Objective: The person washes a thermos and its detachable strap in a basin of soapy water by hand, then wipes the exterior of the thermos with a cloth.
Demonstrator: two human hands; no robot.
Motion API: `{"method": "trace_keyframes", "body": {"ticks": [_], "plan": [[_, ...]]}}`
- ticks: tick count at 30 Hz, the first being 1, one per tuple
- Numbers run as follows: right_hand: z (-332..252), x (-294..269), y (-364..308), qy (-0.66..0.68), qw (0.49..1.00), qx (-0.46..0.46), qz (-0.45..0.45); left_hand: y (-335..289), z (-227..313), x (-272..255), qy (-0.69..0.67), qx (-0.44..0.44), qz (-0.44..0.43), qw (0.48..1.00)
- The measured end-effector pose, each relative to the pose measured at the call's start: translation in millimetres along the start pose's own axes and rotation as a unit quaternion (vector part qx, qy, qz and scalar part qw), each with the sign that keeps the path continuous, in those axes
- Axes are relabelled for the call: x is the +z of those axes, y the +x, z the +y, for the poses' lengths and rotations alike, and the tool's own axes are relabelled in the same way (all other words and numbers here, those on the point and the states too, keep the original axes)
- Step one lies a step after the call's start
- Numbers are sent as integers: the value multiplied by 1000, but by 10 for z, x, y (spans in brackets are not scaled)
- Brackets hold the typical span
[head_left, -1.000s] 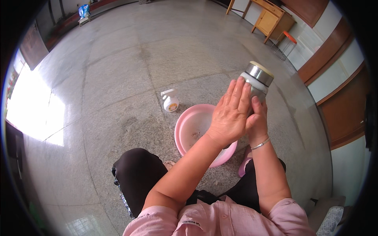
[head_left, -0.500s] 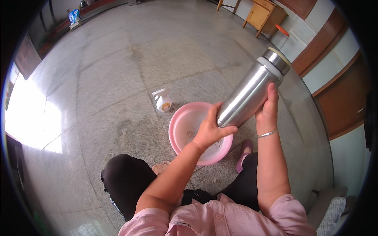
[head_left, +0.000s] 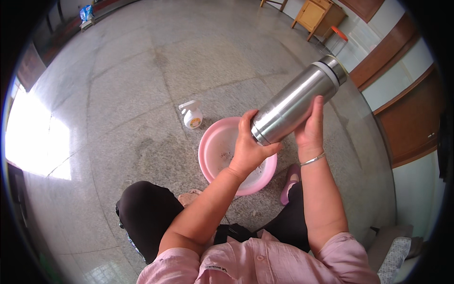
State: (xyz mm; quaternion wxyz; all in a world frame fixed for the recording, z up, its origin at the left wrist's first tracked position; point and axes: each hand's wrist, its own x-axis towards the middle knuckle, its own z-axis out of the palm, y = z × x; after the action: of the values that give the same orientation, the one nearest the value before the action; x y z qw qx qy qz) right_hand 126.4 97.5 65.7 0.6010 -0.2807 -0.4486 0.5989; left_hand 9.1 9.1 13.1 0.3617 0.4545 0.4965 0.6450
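A large steel thermos flask [head_left: 295, 104] is held tilted, its capped end up to the far right and its base down to the left. My left hand [head_left: 250, 146] grips the base with fingers and thumb around it. Against the flask's lower right side, my right hand [head_left: 310, 125] supports the body, thumb up and other fingers hidden behind it. Beneath my left hand, a pink basin [head_left: 204, 154] stands on the floor, with small dark bits on its pale bottom. Just beyond its left rim is a white spray bottle [head_left: 192, 118].
My knees flank the basin. At the far right stand a wooden cabinet [head_left: 313, 18] and a stool with an orange seat [head_left: 339, 33]. A brown door [head_left: 409, 118] is along the right wall. A blue bag [head_left: 86, 13] sits at the far left.
The flask has tipped a little flatter and shifted slightly left in my hands. Both hands stay on it. The whole view has shifted slightly.
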Motion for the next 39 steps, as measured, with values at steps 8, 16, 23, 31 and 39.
{"method": "trace_keyframes", "body": {"ticks": [8, 16, 23, 31, 39], "plan": [[103, -45, -67, 38, 998, 47, -9, 66, -126, -8, 163, 196, 74, 964], [16, 55, -127, 80, 993, 58, -58, 44, -147, 8, -25, 99, 83, 991], [34, -8, -85, 71, 993, 49, -77, -9, 125, 60, -436, -163, -18, 885], [-26, -29, -38, 84, 990, 61, -93, 34, 125, -12, -468, -175, -85, 862], [49, -44, -11, 78, 996, 50, -22, 62, 74, 39, 6, 38, 44, 998]]}}
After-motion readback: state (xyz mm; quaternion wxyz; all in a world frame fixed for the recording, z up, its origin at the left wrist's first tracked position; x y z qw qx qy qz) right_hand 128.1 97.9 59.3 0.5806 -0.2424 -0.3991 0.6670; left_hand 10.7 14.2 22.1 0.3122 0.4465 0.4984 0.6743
